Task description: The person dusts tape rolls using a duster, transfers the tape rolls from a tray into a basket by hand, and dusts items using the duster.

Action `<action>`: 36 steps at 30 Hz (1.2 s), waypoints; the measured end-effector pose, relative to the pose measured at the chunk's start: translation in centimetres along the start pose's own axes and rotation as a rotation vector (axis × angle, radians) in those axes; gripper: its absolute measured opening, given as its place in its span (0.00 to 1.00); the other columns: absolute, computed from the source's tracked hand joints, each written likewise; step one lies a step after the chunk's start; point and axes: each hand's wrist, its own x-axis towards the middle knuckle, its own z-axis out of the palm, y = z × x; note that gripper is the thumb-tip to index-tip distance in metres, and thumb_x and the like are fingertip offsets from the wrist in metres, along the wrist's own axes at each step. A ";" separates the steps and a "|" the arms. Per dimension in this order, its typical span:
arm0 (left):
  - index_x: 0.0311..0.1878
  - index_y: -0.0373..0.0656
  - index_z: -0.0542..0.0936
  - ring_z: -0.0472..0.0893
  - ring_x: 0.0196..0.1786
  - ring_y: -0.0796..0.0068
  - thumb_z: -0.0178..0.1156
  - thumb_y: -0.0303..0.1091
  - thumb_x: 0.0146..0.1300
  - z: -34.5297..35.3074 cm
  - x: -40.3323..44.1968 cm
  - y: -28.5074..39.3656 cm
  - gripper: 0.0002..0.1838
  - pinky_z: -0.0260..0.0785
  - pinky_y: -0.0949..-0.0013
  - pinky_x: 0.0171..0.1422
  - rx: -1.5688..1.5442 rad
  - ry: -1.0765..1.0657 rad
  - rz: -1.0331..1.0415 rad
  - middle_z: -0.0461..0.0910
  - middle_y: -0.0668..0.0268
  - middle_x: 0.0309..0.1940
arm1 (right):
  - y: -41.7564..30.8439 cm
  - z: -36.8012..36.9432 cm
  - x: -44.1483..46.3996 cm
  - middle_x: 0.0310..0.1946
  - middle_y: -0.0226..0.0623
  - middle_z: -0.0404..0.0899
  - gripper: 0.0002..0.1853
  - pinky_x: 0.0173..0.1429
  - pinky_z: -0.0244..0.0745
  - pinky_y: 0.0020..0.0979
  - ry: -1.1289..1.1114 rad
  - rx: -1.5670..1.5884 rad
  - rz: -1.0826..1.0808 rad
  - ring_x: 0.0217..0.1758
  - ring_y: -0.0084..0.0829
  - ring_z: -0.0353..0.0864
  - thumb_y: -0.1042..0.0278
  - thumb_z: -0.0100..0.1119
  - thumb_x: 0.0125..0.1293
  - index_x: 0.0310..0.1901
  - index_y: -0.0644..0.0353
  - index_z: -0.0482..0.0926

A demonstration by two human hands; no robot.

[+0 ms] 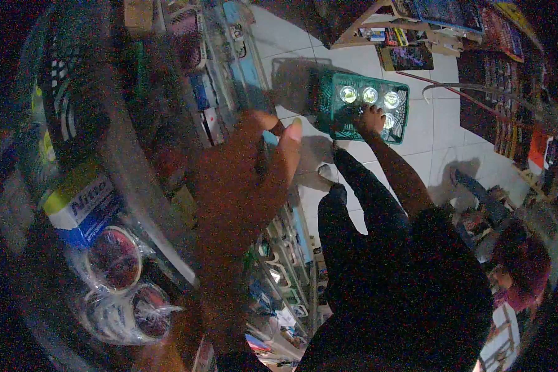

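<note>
My left hand (245, 164) is raised close to the camera, blurred, with thumb and forefinger apart and nothing visible between them. It hovers in front of the shelving on the left. Farther off, my right hand (371, 121) reaches down into a green plastic basket (335, 111) on the floor. Its fingers curl among several round, shiny-topped items (369, 95) in the basket. What those fingers grip, if anything, is hidden.
At left a white, blue and yellow Nitto box (84, 204) stands above plastic-wrapped rolls (115, 257). Shelving (285, 273) runs beside my legs. Racks of goods (502, 93) line the right. Another person in a maroon top (524, 260) is at the lower right.
</note>
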 end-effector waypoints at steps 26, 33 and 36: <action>0.36 0.42 0.76 0.78 0.24 0.45 0.58 0.47 0.67 1.7 -1.1 -2.3 0.16 0.67 0.51 0.27 0.089 0.136 0.301 0.75 0.50 0.18 | 5.8 -7.6 -10.8 0.49 0.40 0.77 0.40 0.59 0.65 0.48 0.344 0.445 -0.404 0.53 0.48 0.70 0.44 0.76 0.42 0.55 0.55 0.72; 0.39 0.36 0.80 0.81 0.45 0.44 0.53 0.62 0.64 4.5 2.1 -9.6 0.31 0.71 0.49 0.51 0.366 -0.278 0.215 0.82 0.46 0.38 | 5.6 -7.1 -12.1 0.35 0.35 0.74 0.25 0.45 0.71 0.33 0.543 1.072 -0.517 0.38 0.30 0.73 0.61 0.78 0.48 0.39 0.58 0.69; 0.40 0.34 0.81 0.81 0.46 0.46 0.51 0.67 0.63 5.4 3.2 -10.2 0.37 0.72 0.49 0.52 0.421 -0.306 0.285 0.82 0.46 0.40 | 2.8 -15.3 -19.5 0.35 0.29 0.70 0.26 0.39 0.72 0.27 0.194 1.317 -0.486 0.34 0.23 0.71 0.63 0.78 0.51 0.43 0.52 0.67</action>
